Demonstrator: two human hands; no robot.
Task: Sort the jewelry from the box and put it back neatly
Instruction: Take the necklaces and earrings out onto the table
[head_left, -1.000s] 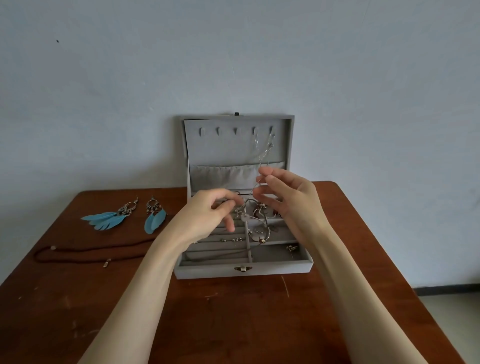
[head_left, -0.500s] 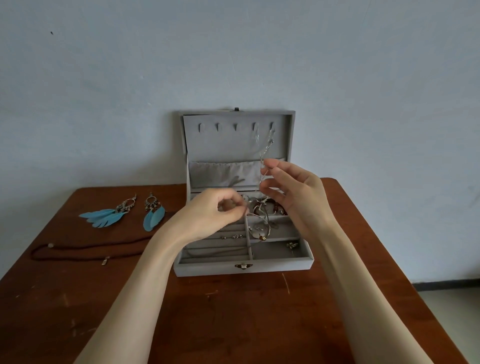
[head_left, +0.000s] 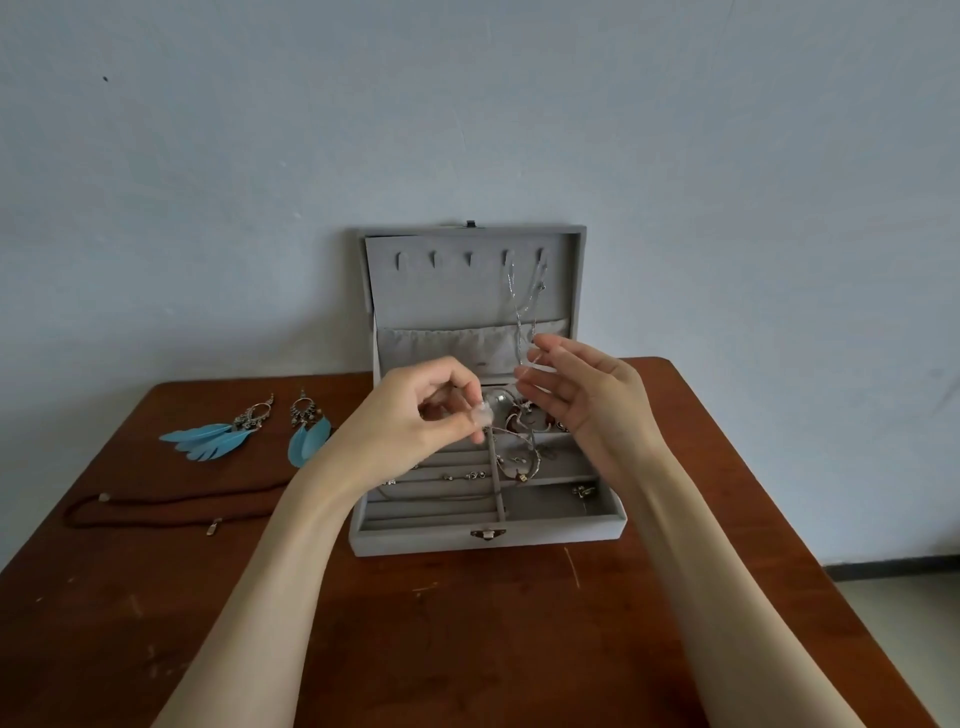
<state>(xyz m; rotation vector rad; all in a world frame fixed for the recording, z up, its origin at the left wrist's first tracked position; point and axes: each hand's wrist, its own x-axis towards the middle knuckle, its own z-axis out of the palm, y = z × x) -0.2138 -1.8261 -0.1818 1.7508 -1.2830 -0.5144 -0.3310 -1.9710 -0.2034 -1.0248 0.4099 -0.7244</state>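
Silver chain (head_left: 521, 312) hangs from the lid hooks, upper centre of frame, long axis near vertical w/ its low end just at my right hand (head_left: 582, 395), fingers loosely spread, touching it I think. Left hand (head_left: 415, 415) pinches a small clear pendant (head_left: 483, 413) just left of it, above the jewelry box (head_left: 488, 540) on the counter (head_left: 467, 623). Right hand's nearer, I reckon.
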